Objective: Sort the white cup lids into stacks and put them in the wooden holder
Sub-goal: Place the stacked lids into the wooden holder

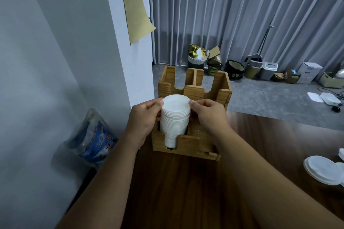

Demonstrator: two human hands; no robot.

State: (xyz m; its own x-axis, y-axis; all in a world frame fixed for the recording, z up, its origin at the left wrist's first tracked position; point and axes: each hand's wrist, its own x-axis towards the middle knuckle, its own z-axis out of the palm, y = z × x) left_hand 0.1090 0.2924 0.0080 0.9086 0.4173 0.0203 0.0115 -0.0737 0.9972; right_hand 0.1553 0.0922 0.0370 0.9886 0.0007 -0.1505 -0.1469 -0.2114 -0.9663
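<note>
The holder (191,147) wall hid the lid stack's (175,117) base. More lids (323,172) ran off the right edge. Handwriting on the wall paper (134,3) was illegible.

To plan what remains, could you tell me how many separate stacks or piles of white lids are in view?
2: the tall lid stack held by both hands in the wooden holder's left slot, and a loose lid pile at the table's right edge, partly cut off.

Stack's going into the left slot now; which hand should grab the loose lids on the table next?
Right. The loose lids lie at the table's right edge, on the right hand side; the left hand would have to cross over the wooden holder.
</note>
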